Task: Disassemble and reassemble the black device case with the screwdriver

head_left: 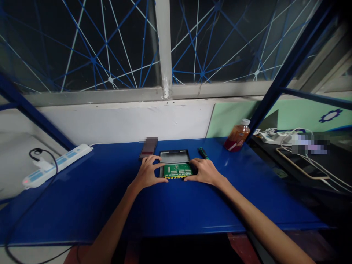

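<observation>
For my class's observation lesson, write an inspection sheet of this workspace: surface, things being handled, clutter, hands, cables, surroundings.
Surface: glossy blue table, reflecting light.
Things handled: green circuit board, yellow along its near edge; open case, its lid behind the board. Whether the board is fully seated cannot be told.
Clutter: dark phone-like device; green-and-black tool; capped drink bottle, far right.
Left hand: thumb at the board's near left corner.
Right hand: thumb at its near right corner.
Cables: black cable plugged into white power strip, left; white cables, right.
Surroundings: line-patterned windows, white wall, green panel.
</observation>
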`<state>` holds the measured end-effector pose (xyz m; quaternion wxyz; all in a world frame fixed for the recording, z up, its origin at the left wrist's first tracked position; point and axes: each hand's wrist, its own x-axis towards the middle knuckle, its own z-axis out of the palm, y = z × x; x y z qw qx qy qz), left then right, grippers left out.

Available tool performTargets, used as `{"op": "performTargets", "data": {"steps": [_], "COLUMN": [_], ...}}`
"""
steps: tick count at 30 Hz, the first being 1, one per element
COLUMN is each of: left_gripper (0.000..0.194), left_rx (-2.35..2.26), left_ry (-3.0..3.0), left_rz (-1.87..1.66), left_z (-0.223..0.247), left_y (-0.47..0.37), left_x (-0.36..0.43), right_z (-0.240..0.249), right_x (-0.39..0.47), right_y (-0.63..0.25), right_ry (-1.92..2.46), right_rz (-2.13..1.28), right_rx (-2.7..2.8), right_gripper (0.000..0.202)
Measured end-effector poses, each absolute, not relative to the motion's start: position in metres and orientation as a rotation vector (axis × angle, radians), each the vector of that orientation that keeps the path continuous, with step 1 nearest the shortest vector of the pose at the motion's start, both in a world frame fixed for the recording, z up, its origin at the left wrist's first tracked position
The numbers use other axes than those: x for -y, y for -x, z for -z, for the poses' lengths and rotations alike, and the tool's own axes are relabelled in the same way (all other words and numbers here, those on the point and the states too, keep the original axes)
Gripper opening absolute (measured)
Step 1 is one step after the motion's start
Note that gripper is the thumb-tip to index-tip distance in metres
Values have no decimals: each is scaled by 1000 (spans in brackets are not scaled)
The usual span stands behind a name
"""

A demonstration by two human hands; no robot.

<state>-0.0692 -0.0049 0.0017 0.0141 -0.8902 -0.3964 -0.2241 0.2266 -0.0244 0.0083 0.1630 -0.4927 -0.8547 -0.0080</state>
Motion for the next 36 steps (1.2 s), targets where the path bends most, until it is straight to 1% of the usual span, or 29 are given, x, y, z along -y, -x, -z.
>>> {"op": "performTargets", "data": {"steps": [4, 10, 14, 19, 28, 36], "left_gripper": [55, 50, 48, 49, 53, 52], "left_rx": [1254, 1283, 1345, 1349, 1553, 1679], "left_ry": [2767, 2769, 2740, 2758, 2923, 2887], "left_rz": [719, 762, 902, 1104, 1408, 1609], "left_z": [-1, -5, -14, -20, -11, -8], "left_y": [68, 66, 64, 62, 52, 44], "left_x": [5, 7, 10, 12, 15, 17], "right_z": [-9, -8, -9, -11, -5, -2], "right_x": [22, 21, 21, 23, 22, 22], "right_y": [-231, -232, -233, -233, -232, -232], "right_ry": [1417, 1388, 1332, 1268, 1115, 1117], "right_rz": [30, -47, -110, -158, -320, -212], "right_rx": [2488, 2476, 2371, 2259, 2092, 2097], "right_gripper": [77, 66, 59, 60, 56, 54]}}
